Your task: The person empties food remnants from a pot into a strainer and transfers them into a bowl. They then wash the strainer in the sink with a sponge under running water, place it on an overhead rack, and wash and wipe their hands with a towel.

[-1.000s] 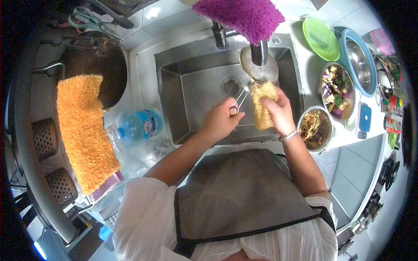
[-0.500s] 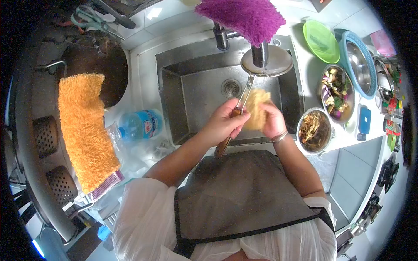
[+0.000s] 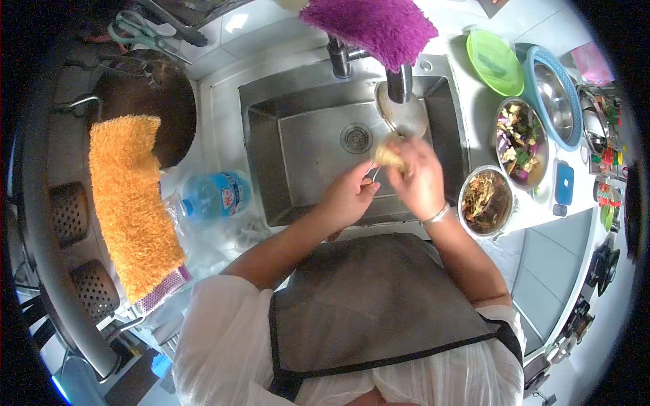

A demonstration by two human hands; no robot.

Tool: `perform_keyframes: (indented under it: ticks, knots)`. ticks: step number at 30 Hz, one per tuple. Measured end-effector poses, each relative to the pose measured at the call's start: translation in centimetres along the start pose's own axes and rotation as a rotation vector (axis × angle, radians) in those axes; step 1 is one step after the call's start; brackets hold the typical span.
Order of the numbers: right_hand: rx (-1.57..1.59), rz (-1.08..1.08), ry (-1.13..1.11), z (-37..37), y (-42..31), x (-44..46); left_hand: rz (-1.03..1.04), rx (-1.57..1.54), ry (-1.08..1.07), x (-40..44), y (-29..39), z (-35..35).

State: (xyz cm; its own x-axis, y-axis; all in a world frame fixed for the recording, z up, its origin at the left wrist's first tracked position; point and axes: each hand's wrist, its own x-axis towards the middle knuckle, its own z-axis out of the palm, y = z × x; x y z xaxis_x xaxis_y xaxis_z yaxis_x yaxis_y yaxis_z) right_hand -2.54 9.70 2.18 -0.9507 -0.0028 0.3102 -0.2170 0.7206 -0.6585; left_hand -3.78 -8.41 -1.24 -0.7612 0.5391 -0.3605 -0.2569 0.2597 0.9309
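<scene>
Over the front of the steel sink, my left hand is closed round the handle of a long-handled round metal utensil. Its round head lies under the black faucet, tilted, in the right part of the sink. My right hand, a little blurred, holds a pale yellow cloth against the utensil's shaft, just below the head. Most of the cloth is hidden by my fingers. A purple fluffy cloth hangs over the faucet.
Right of the sink are a bowl of brown pieces, a bowl of chopped vegetables, a green basket and a blue basket. Left are a plastic bottle, an orange cloth and a dark pan.
The utensil's head rose level under the faucet, then dropped back tilted. My right hand with the yellow cloth moved down off the head, then up to the shaft, and the cloth is now bunched.
</scene>
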Motion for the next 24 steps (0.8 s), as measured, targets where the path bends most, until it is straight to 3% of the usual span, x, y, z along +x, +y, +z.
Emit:
perform_keyframes:
  ticks: [2, 6, 8, 11, 15, 18, 19, 22, 24]
  knots:
    - [0.187, 0.095, -0.095, 0.6, -0.8, -0.9, 0.025, 0.068, -0.003, 0.1, -1.7, -0.2]
    - [0.068, 0.185, 0.062, 0.2, 1.1, 0.5, -0.070, 0.016, -0.053, -0.1, -0.2, -1.0]
    - [0.044, 0.154, 0.028, 0.9, 0.6, 0.0, -0.023, -0.004, -0.031, 0.0, -0.4, -0.9]
    - [0.327, 0.338, -0.159, 1.0, 0.2, -1.0, -0.043, 0.096, -0.005, 0.3, -2.6, -0.9]
    - [0.095, 0.203, 0.086, 0.7, 1.8, 0.5, -0.103, 0.023, -0.021, -0.3, 1.4, -1.3]
    - [0.288, 0.366, -0.234, 0.9, -0.4, -1.3, -0.039, 0.025, -0.018, 0.2, -0.4, -1.4]
    - [0.487, 0.418, -0.368, 0.5, -0.5, -1.4, 0.022, 0.006, -0.004, 0.3, -0.9, -1.3]
    - [0.350, 0.245, -0.035, 0.0, 0.5, -0.2, -0.034, 0.020, -0.052, 0.0, -1.1, -1.7]
    - [-0.088, 0.051, 0.121, -0.6, 1.0, 2.0, -0.105, 0.038, -0.086, -0.2, 0.4, -1.9]
